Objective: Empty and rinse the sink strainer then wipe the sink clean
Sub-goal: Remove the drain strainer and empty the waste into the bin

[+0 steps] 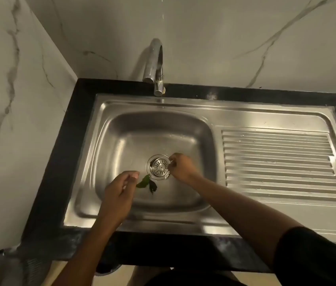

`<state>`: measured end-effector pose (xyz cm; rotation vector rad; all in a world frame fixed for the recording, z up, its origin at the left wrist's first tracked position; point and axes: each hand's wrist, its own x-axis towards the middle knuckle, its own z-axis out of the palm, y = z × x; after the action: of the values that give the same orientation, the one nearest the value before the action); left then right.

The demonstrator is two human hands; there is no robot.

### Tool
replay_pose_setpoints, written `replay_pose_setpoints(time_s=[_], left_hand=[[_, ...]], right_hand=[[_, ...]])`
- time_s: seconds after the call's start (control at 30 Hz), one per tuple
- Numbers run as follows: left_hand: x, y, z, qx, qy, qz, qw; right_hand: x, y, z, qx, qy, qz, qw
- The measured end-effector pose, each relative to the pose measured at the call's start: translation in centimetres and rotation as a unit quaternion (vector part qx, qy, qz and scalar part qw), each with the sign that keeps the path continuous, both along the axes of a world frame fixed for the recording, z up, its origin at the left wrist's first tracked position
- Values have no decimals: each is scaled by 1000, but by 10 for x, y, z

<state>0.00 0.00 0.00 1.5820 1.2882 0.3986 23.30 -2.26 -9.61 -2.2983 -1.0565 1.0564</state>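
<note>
A round metal strainer sits in the drain of the steel sink. Green leaves lie on the basin floor just in front of the drain. My left hand hovers beside the leaves with fingers curled and thumb near the fingertips; whether it pinches a leaf is unclear. My right hand is at the strainer's right edge, fingers curled and pinching a small crumpled silvery scrap.
A chrome tap stands at the back of the basin, no water running. A ribbed draining board is on the right. A black counter frames the sink, with marble walls behind and to the left.
</note>
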Motion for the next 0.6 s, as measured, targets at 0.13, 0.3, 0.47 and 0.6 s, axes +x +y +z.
replay_pose_setpoints(time_s=[0.13,0.3,0.47,0.6], left_hand=[[-9,20,-10,-18,13,-2,1000],[-14,37,-20,-19,18,-17,1000],[-17,44,-24,-20,25,-35,999],[-19,43,-27,-29,31,-45,998]], right_hand=[[-4,27,-17,-66,-25,2,997],[-7,45,-39,-107,-72,1,992],[-11,52,-56,-126,-96,1,987],[-14,54,-64,-139,-110,7,984]])
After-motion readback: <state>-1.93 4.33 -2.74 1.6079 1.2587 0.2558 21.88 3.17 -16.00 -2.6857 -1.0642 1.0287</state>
